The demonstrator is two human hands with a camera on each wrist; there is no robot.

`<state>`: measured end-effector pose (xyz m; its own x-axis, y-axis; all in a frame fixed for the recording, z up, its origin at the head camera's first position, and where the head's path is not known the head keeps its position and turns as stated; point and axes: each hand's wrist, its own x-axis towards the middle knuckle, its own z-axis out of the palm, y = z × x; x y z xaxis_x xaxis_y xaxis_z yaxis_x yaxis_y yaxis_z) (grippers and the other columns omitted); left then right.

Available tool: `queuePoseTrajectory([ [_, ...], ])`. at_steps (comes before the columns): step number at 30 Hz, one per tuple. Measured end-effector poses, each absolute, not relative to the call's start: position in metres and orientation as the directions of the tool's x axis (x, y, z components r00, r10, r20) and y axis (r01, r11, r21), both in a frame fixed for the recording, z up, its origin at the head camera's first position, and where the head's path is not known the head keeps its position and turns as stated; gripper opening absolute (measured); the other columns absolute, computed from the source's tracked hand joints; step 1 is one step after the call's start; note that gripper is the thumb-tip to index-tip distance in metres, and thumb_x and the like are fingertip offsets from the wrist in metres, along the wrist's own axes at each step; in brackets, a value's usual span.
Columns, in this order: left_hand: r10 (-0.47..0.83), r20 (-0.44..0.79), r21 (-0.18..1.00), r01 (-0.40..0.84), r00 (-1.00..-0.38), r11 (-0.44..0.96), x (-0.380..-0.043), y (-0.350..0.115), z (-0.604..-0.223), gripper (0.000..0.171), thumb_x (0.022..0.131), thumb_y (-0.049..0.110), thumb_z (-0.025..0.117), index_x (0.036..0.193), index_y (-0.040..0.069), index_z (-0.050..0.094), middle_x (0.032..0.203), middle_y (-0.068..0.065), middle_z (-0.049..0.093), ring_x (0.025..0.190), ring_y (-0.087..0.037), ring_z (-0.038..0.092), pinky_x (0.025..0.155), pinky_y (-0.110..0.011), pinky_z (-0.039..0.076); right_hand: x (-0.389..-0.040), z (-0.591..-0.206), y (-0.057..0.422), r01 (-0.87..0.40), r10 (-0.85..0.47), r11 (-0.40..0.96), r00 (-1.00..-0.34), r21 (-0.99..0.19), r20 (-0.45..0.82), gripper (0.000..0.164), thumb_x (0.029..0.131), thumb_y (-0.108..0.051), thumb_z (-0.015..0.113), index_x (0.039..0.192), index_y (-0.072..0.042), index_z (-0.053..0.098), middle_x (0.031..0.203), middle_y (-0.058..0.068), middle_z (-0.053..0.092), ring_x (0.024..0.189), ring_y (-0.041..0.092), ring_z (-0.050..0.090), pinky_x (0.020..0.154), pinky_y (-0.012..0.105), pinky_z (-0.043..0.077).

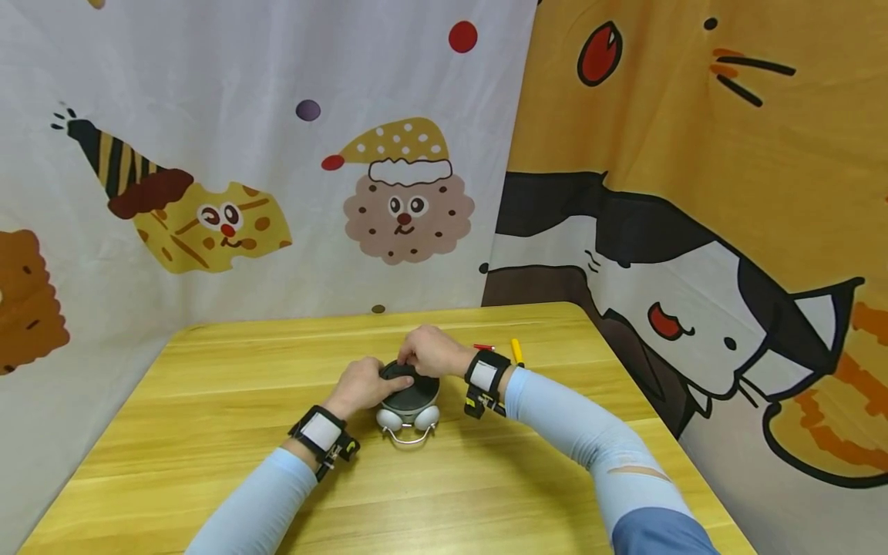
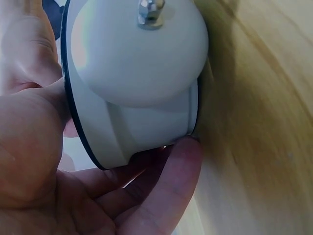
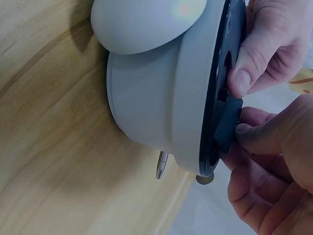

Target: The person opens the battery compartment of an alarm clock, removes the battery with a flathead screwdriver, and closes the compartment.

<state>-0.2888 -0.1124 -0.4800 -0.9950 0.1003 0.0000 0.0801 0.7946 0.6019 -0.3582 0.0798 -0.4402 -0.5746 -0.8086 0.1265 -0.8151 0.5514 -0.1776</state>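
Note:
A white twin-bell alarm clock (image 1: 411,408) lies face down on the table, its black back (image 1: 419,393) upward and its bells and wire handle toward me. My left hand (image 1: 357,385) grips the clock's side, thumb over the back and fingers curled against the lower rim in the left wrist view. At the far part of the back, my right hand (image 1: 433,351) pinches a small black battery cover (image 3: 229,126). In the right wrist view this cover stands tilted out from the back. A metal foot (image 3: 162,165) sticks out of the clock's side.
Behind my right wrist, a yellow-handled tool (image 1: 516,351) and a small red object (image 1: 484,347) lie on the wooden table (image 1: 229,401). A printed cloth curtain (image 1: 250,92) hangs behind the table and along its right side.

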Motion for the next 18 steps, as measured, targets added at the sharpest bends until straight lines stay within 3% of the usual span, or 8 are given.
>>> queuePoseTrajectory([
  [18,0.124,-0.006,0.613,0.094,-0.992,0.785,-0.2927,-0.1167,-0.4813,0.058,0.094,0.061,0.086,0.078,0.008,0.067,0.069,-0.002,0.057,0.060,-0.018,0.055,0.054,-0.028,0.037,-0.3514,-0.4498,0.0867,-0.835,-0.819,0.535,-0.551,-0.130,0.162,0.018,0.102,-0.007,0.080,0.115,-0.015,0.089,0.109,0.004,0.078,0.101,0.018,0.076,0.089,0.032,0.064],
])
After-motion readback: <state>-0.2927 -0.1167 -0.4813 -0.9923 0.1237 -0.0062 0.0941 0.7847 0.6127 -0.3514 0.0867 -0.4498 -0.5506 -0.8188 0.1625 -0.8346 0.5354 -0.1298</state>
